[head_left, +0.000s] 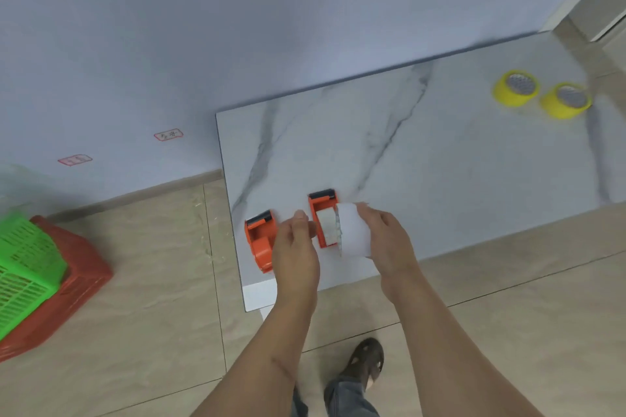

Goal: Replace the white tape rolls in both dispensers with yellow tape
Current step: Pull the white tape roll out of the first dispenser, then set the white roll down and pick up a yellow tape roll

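Right hand [382,234] grips white tape roll [354,230] beside orange dispenser [323,217].

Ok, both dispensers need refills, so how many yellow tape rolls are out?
2. One yellow roll lies at the far right of the marble table; the second yellow roll sits right beside it, nearer the edge. None appear hidden.

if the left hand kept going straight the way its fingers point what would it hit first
Probably the right-hand orange dispenser: the left hand points up and slightly right, fingertips already at its side. Depth is unclear, so it might pass just above.
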